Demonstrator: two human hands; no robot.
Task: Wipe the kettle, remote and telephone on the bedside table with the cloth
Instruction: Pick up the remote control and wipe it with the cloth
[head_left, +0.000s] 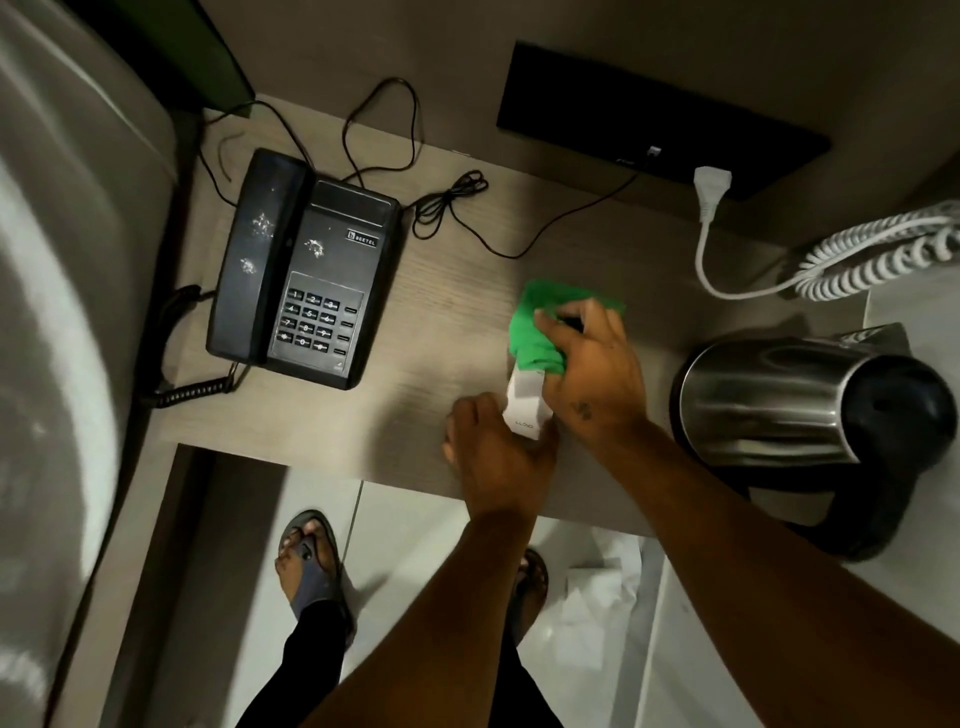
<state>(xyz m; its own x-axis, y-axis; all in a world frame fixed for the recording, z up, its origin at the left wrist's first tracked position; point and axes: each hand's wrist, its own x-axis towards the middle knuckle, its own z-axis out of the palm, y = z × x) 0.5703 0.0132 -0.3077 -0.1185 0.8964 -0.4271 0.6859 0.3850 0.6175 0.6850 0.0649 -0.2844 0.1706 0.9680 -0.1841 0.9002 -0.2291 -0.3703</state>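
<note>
A white remote (527, 402) lies near the front edge of the wooden bedside table (447, 291). My left hand (493, 452) grips its near end. My right hand (592, 364) presses a green cloth (540, 327) onto its far half, hiding that part. A black telephone (306, 270) with white specks on its handset sits at the left of the table. A steel kettle (789, 400) with a black lid and base stands at the right edge.
Thin black cables (452, 202) trail over the back of the table. A white plug and coiled cord (852, 260) hang at the right by a black wall panel (649, 109). A bed (57, 312) borders the left. My sandalled feet (311, 561) stand on the tiled floor.
</note>
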